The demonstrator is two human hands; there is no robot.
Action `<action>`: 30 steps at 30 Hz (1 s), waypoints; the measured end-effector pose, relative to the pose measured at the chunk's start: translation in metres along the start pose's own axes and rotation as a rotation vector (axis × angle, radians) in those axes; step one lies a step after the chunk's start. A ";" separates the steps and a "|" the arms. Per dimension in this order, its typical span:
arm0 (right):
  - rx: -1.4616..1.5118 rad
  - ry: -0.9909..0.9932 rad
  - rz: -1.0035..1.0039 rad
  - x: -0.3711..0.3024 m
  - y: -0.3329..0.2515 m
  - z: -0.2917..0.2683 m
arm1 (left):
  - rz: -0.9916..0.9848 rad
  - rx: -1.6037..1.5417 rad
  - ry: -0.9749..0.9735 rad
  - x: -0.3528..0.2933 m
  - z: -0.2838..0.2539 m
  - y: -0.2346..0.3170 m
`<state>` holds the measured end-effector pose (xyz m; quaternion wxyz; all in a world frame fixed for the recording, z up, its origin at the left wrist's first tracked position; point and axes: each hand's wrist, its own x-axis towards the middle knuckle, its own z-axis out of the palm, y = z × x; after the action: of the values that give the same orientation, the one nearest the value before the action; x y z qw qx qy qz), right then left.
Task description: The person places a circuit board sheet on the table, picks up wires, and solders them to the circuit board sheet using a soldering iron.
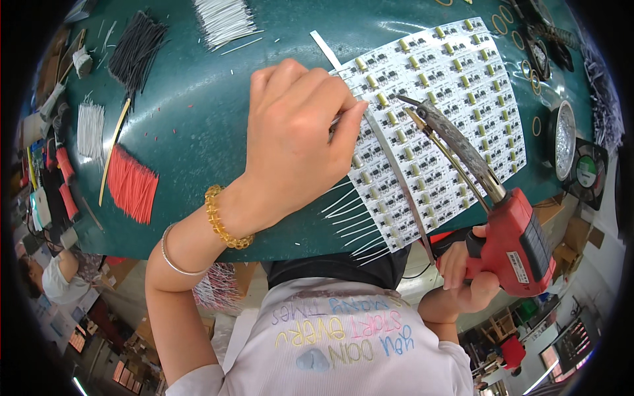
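My right hand grips a red soldering gun by its handle. Its tip and a thin brass-coloured feed tube point left over a white sheet of circuit boards, set with rows of black and yellowish parts. My left hand is closed in a pinch at the sheet's left edge; what its fingers hold is hidden. A narrow metal strip lies across the boards, running from the left fingertips toward my right hand. Several thin white wires stick out from the sheet's near left edge.
Bundles of black wires, white wires and red wires lie on the green table. A round metal dish and a black fan stand at the right. Rubber bands lie at the far right.
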<state>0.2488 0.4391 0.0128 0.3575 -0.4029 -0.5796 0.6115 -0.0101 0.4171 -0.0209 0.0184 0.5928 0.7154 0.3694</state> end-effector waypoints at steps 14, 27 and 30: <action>-0.058 -0.095 0.062 -0.013 0.005 -0.010 | 0.042 -0.011 -0.020 -0.001 0.000 0.001; 0.006 -0.052 -0.029 -0.012 0.017 -0.014 | 0.057 0.005 -0.017 -0.001 0.000 -0.001; -0.072 -0.027 0.002 -0.014 0.016 -0.010 | 0.057 0.004 -0.019 -0.001 0.000 -0.001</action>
<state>0.2644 0.4292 -0.0021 0.3342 -0.4076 -0.6056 0.5962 -0.0107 0.4163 -0.0219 0.0134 0.6166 0.6986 0.3627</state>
